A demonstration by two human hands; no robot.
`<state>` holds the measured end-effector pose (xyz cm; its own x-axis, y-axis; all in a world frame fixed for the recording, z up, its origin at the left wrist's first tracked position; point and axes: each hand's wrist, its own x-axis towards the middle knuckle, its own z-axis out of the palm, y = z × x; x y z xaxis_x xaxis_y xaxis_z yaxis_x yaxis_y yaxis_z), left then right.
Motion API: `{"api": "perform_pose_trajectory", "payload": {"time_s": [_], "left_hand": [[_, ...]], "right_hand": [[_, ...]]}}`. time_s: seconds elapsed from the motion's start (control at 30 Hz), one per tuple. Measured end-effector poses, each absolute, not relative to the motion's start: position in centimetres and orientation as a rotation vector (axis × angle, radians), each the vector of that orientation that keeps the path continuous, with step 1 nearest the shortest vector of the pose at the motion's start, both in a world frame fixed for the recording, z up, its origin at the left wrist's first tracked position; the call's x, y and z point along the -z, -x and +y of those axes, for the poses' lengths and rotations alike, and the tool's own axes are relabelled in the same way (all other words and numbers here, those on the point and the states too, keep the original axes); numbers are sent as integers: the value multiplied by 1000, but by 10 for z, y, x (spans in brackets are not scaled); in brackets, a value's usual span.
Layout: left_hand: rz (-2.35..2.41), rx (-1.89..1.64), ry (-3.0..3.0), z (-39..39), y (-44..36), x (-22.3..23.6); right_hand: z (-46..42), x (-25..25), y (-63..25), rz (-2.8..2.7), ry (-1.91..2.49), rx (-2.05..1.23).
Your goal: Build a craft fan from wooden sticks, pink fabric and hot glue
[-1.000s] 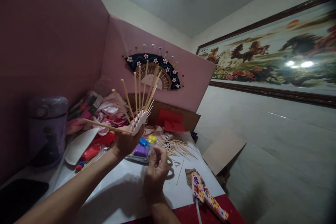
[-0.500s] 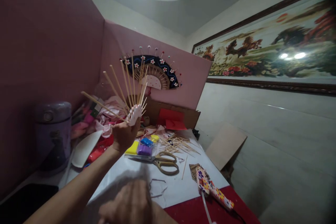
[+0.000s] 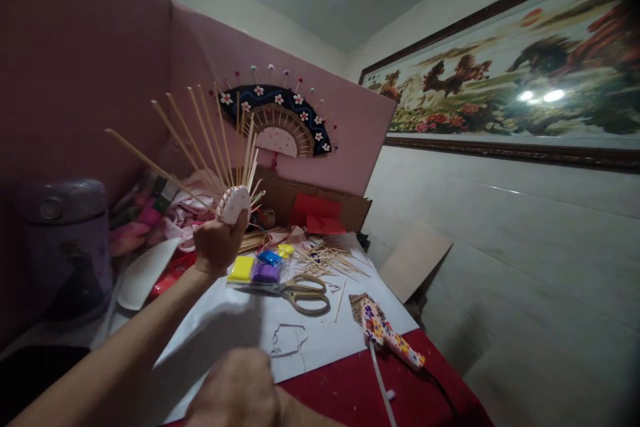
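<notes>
My left hand grips a fan frame by its white, pink-dotted base, holding it up above the table. Thin wooden sticks spread upward and outward from that base. My right hand is low and close to the camera, its back toward me and blurred; its fingers are hidden. A finished fan, dark blue with white flowers and bead-headed pins around its rim, stands against the pink panel behind.
Scissors lie beside yellow and purple clay packs. Loose sticks are scattered behind them. A flowered glue gun rests at the right edge, a glue stick out of its back. A purple bottle stands left.
The view has shifted, so the scene sits a little differently. My left hand has turned the fan frame so its dotted base faces me more. My right hand stays low.
</notes>
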<state>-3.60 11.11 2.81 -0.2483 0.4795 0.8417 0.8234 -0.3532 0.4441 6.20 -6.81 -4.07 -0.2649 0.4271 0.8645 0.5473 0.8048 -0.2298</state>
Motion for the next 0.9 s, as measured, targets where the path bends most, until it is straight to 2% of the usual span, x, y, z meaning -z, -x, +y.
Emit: {"api": "perform_pose_trajectory", "payload": {"time_s": [0.27,0.53,0.63,0.8,0.9], "left_hand": [[-1374,2385,2034,94,19,-39],[-1268,2583,2071,71,2,-49],[-1246,2645,2068,62,-2,-55],[-1176,2709,2125,50,-9,-59],[-1116,2831,2230,46,-13,-59]], "right_hand": [[-6,2,-100,-1298,930,165],[19,15,-108,-1385,1087,70],[24,15,-106,-1303,1011,-151],[30,6,-103,-1103,743,-881],[30,4,-102,-1013,640,-1000]]}}
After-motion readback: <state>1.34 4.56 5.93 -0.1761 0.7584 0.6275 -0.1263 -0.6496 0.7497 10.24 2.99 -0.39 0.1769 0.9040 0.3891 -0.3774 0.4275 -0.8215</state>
